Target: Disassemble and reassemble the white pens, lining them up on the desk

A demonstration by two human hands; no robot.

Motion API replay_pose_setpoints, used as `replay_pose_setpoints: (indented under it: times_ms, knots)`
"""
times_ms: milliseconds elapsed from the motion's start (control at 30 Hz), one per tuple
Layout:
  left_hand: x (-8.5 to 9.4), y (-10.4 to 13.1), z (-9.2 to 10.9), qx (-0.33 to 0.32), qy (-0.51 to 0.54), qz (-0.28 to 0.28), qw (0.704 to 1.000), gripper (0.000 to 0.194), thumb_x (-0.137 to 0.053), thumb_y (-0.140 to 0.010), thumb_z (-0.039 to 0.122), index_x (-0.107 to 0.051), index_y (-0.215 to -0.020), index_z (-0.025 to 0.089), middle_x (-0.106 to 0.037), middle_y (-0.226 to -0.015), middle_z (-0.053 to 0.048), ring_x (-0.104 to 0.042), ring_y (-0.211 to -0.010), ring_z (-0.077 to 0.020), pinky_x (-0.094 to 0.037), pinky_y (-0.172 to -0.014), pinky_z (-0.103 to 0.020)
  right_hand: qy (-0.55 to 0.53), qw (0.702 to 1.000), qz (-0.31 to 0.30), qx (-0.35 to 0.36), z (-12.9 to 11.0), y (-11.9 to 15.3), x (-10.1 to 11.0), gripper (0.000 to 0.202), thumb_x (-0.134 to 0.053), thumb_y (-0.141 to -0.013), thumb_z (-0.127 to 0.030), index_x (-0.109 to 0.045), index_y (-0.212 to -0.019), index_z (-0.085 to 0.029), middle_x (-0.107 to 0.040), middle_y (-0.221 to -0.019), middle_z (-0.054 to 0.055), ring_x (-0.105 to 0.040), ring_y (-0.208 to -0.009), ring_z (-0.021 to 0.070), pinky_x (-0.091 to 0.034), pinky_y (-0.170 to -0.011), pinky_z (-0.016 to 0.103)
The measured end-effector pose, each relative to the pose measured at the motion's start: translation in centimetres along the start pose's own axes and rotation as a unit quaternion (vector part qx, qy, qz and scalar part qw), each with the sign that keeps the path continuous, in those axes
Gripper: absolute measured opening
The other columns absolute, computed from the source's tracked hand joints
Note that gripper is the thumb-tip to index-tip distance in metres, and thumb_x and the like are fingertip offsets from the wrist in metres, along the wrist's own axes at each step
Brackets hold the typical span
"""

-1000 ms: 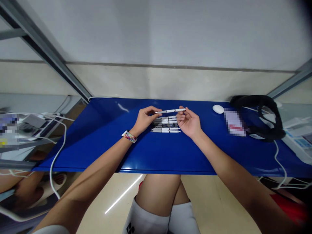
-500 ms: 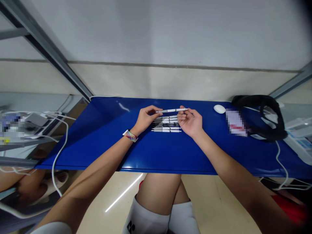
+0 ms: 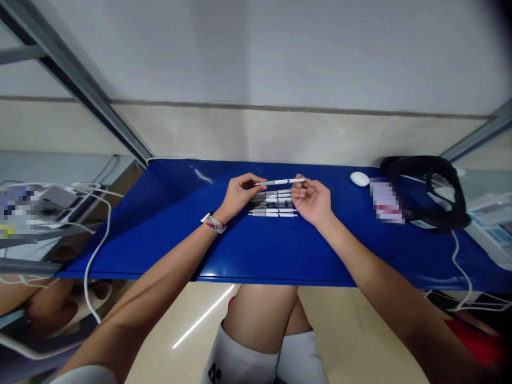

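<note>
A white pen with a grey grip (image 3: 280, 182) is held level between my two hands, just beyond a row of similar pens. My left hand (image 3: 241, 194) pinches its tip end between thumb and fingers. At the other end, my right hand (image 3: 313, 200) has its thumb and a fingertip on the pen, palm turned up and the other fingers curled. Several white and grey pens (image 3: 274, 212) lie side by side on the blue table (image 3: 264, 250), the right ends of some hidden behind my right fingers.
To the right are a white mouse-shaped object (image 3: 359, 179), a blurred-out packet or card (image 3: 386, 200) and a black headband-like strap (image 3: 460, 197) with a white cable. Grey metal posts frame the table. White cables (image 3: 100, 240) hang at the left, where another person's legs show below.
Almost nothing differs. The held pen's right end has shifted very slightly left, and my right hand with it; the pens in the row stay put.
</note>
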State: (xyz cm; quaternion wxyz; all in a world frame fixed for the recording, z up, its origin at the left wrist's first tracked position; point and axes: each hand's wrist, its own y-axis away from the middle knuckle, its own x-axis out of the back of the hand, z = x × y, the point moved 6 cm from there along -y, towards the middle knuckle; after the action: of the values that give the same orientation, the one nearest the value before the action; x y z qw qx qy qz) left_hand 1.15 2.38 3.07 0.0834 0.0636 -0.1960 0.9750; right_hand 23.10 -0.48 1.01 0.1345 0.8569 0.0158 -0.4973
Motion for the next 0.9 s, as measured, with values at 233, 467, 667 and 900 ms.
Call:
replay_pose_setpoints:
  times_ms: [233,467,667,900]
  knots:
    - [-0.02,-0.01,0.02,-0.003,-0.002,-0.004,1.000,0.021,-0.089,-0.083,0.037,-0.084,-0.097,0.021,-0.081,-0.092,-0.007,-0.068,-0.074,-0.0154,-0.052,-0.069,-0.030,0.003,1.000,0.003,-0.002,0.00,0.09,-0.06,0.022,-0.062,-0.083,-0.020,-0.069,-0.104,-0.019,-0.058,-0.074,0.001,-0.050,-0.060,0.0128,-0.048,-0.050,0.023]
    - [-0.05,0.03,-0.02,0.000,0.006,-0.003,1.000,0.023,-0.089,-0.083,0.038,-0.084,-0.097,0.020,-0.082,-0.096,-0.007,-0.069,-0.078,-0.0162,-0.053,-0.072,-0.030,0.008,1.000,-0.006,0.002,0.08,-0.10,0.08,0.017,-0.064,-0.082,-0.018,-0.067,-0.099,-0.019,-0.057,-0.071,0.000,-0.049,-0.057,0.0112,-0.046,-0.050,0.021]
    - [-0.03,-0.01,-0.04,0.000,0.000,-0.002,1.000,0.022,-0.089,-0.083,0.038,-0.084,-0.098,0.021,-0.081,-0.091,-0.006,-0.067,-0.073,-0.0154,-0.051,-0.067,-0.030,0.018,1.000,-0.012,0.003,-0.02,0.01,-0.01,0.018,-0.065,-0.085,-0.023,-0.068,-0.103,-0.019,-0.058,-0.073,0.001,-0.051,-0.059,0.0115,-0.048,-0.052,0.021]
    - [-0.01,-0.01,0.07,0.000,0.004,-0.001,1.000,0.021,-0.090,-0.083,0.036,-0.085,-0.097,0.021,-0.081,-0.092,-0.006,-0.068,-0.073,-0.0152,-0.051,-0.067,-0.029,-0.004,1.000,-0.010,-0.004,0.01,0.14,-0.11,0.020,-0.063,-0.083,-0.019,-0.069,-0.101,-0.017,-0.059,-0.073,0.002,-0.050,-0.059,0.0108,-0.047,-0.051,0.020]
